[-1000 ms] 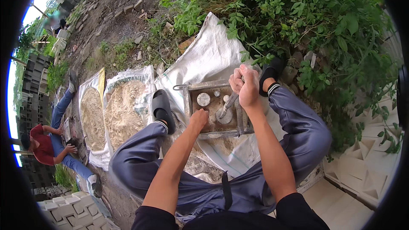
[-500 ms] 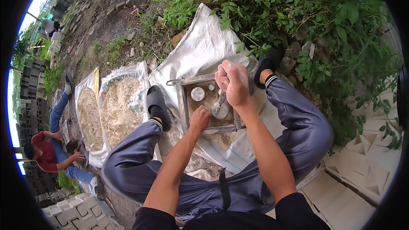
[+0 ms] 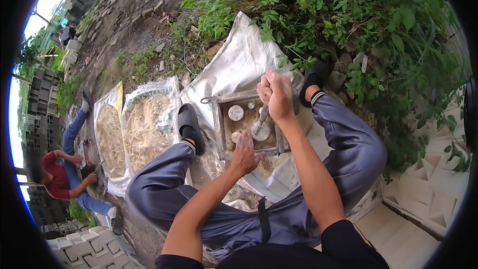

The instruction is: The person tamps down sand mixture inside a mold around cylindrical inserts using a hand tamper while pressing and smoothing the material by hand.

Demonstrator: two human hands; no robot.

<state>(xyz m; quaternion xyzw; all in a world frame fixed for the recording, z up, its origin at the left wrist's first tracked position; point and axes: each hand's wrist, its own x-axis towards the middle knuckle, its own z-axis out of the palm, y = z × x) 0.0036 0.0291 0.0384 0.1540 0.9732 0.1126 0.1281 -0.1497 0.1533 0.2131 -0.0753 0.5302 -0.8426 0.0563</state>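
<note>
1. Rectangular frame point(image 3: 217, 124): lies on the white woven sheet point(image 3: 249, 60) between the person's feet. It holds a pale disc point(image 3: 236, 113), a larger disc point(image 3: 261, 131), a small round piece point(image 3: 251, 105) and a second small piece point(image 3: 235, 136) in brown, granular material.
2. Left hand point(image 3: 244, 157): open, fingers extended, over the near edge of the frame. Change: half a second ago it was bunched, with its fingertips farther inside; it has since drawn back toward the person. Effect: the second small piece is now exposed just beyond the fingertips.
3. Right hand point(image 3: 275, 95): closed around a narrow grey tool point(image 3: 263, 116). The grip is unchanged. The tool slants down to the larger disc; contact cannot be confirmed.
4. Surface: the sheet is creased and spread over bare earth. To its left stand two open sacks, a wider one point(image 3: 147, 124) and a narrower one point(image 3: 109, 134), both with pale powder.
5. Surroundings: green plants point(image 3: 323, 15) beyond; pale blocks point(image 3: 428, 189) at right; a seated co-worker in a red top point(image 3: 56, 179) at left.
</note>
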